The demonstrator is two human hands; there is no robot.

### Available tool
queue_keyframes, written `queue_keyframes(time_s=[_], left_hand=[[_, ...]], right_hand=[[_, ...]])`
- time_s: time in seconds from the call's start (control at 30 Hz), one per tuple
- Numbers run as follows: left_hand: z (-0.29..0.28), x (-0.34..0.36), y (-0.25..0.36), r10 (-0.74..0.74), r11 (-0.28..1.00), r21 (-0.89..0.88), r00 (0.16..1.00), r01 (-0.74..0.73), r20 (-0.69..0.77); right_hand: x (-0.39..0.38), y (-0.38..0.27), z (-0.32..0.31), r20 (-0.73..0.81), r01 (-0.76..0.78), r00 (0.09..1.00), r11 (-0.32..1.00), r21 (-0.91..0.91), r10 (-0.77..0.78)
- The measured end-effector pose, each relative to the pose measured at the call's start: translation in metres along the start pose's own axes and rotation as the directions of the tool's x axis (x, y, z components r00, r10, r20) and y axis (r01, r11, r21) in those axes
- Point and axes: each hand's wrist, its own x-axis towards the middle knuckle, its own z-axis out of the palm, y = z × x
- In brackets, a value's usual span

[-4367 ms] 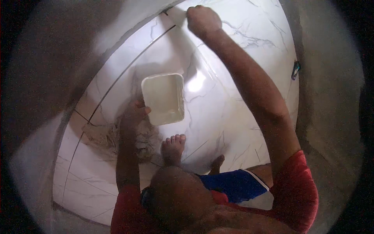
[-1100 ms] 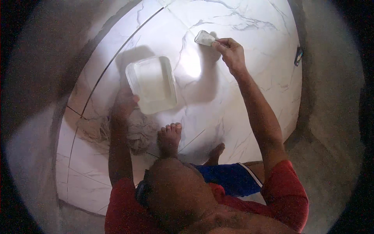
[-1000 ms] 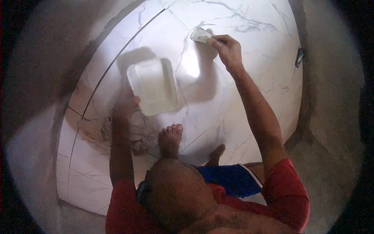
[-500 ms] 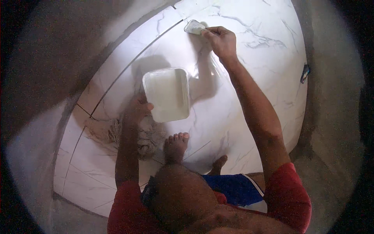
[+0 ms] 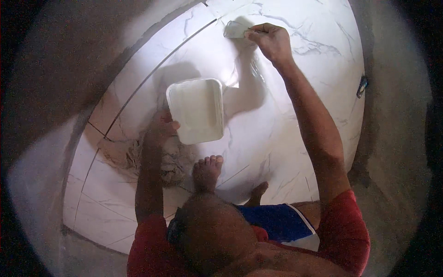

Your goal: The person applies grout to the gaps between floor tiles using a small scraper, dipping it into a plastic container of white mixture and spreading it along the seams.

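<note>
My left hand [image 5: 164,124] grips the left rim of a white rectangular tub [image 5: 196,111], with the thumb over its edge. Pale, whitish material covers the inside of the tub. Farther off to the right, my right hand [image 5: 272,39] pinches a small, flat, pale scraper [image 5: 235,30] by its right end. The scraper lies against or just over the white marbled tile, right of a dark joint line; contact cannot be made out. Below my left hand, a crumpled brownish cloth [image 5: 170,164] rests on the tiles, partly hidden by my forearm.
A wet-looking glossy streak [image 5: 258,69] marks the tile below my right hand. One bare foot [image 5: 207,171] stands on the tiles near the tub. At the far right edge lies a small dark object [image 5: 362,87]. Grey rough surfaces [image 5: 397,115] border the tiles.
My right hand and the scraper have shifted slightly to the right, and the scraper's angle has changed. The tub in my left hand has stayed nearly still.
</note>
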Motion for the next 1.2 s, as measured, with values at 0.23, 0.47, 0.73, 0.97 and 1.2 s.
queue_keyframes(time_s=[0.23,0.47,0.73,0.97,1.2], left_hand=[[-0.001,-0.002,-0.002,0.047,0.986,0.166,0.99,-0.025,-0.134],[0.0,0.001,-0.001,-0.022,0.992,0.122,0.999,0.027,-0.04],[-0.002,-0.002,-0.002,-0.079,0.992,0.09,0.989,0.091,-0.128],[0.0,0.001,-0.001,0.005,0.991,0.134,0.997,0.005,-0.078],[-0.006,0.001,-0.008,-0.04,0.985,0.164,0.992,0.059,-0.117]], right_hand=[[0.031,-0.008,0.003,-0.028,0.115,0.993,0.99,-0.081,-0.118],[0.046,-0.023,-0.014,0.056,0.266,0.964,0.942,-0.207,-0.26],[0.066,-0.029,-0.024,0.14,0.227,0.969,0.957,-0.184,-0.203],[0.047,-0.039,-0.048,0.243,0.135,0.963,0.989,-0.067,-0.115],[0.028,-0.006,-0.033,0.187,0.533,0.844,0.826,-0.185,-0.503]])
